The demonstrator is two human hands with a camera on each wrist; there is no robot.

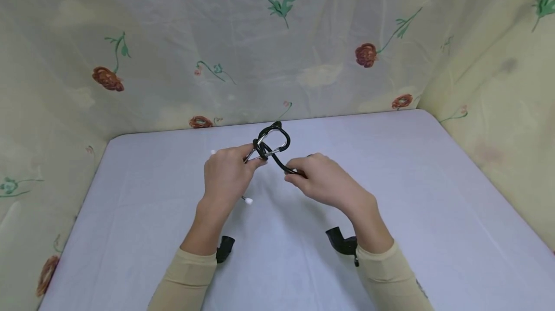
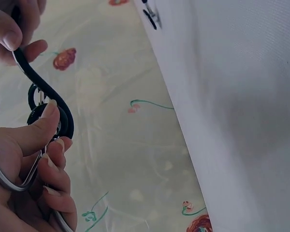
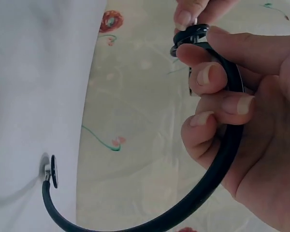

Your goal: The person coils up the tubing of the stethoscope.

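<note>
A stethoscope is held up above the table, its black tubing [image 1: 286, 138] wound into loops around the silver ear tubes. My left hand [image 1: 227, 172] grips the ear tubes and wrapped tubing; in the left wrist view the bent metal ear tubes [image 2: 14, 186] pass through its fingers. One white ear tip [image 1: 248, 200] shows below that hand. My right hand [image 1: 323, 178] curls its fingers around the free length of tubing, just right of the loops. From there, in the right wrist view, the tubing [image 3: 198, 195] curves down to the round chest piece [image 3: 54, 171], near the white tabletop.
The table [image 1: 433, 214] has a white cover. Floral sheeting [image 1: 303, 70] hangs behind it and at both sides. A curved black piece [image 1: 341, 241] sits beside my right wrist, and a similar black piece [image 1: 225, 248] beside my left wrist.
</note>
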